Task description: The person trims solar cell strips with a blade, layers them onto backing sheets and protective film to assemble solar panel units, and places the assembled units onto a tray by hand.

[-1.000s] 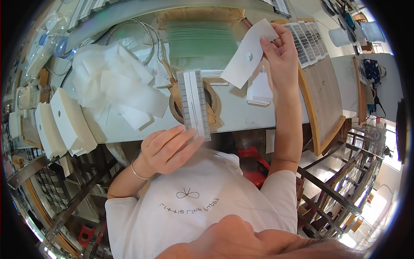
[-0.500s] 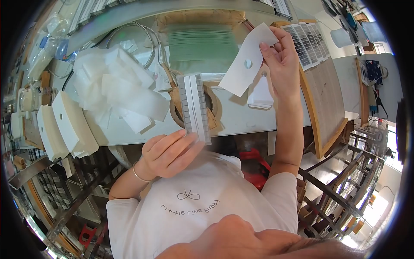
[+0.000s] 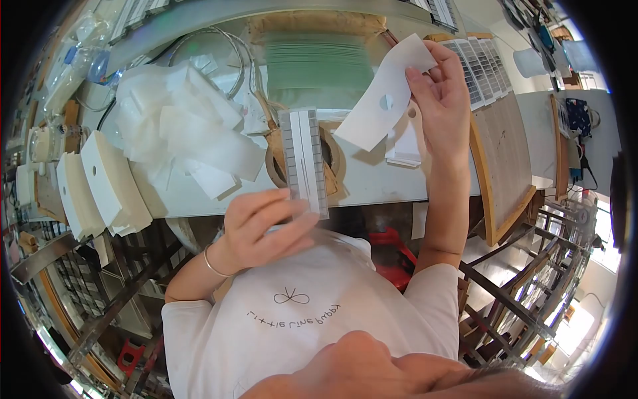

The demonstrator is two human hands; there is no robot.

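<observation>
My right hand (image 3: 444,96) pinches the upper end of a white paper strip (image 3: 377,120) with a round hole, holding it tilted above the table. Below it lies a small stack of white strips (image 3: 403,147), partly covered. My left hand (image 3: 269,226) is at the near end of a narrow clear panel (image 3: 303,149) with grey segments along both sides and a white middle band. Its fingers are spread and slightly blurred, and the thumb is hidden. The panel rests over a brown ring-shaped roll (image 3: 331,149).
Behind the roll stands a stack of greenish glass-like sheets (image 3: 319,63). Loose translucent white sheets (image 3: 179,120) lie in a heap at left. Stacked white strips with holes (image 3: 113,183) sit at the left edge. Gridded panels (image 3: 480,73) and a wooden board (image 3: 502,153) are at right.
My left fingers have loosened and spread at the panel's near end. The right hand still holds the paper strip, nearly unmoved. The whole view has shifted slightly.
</observation>
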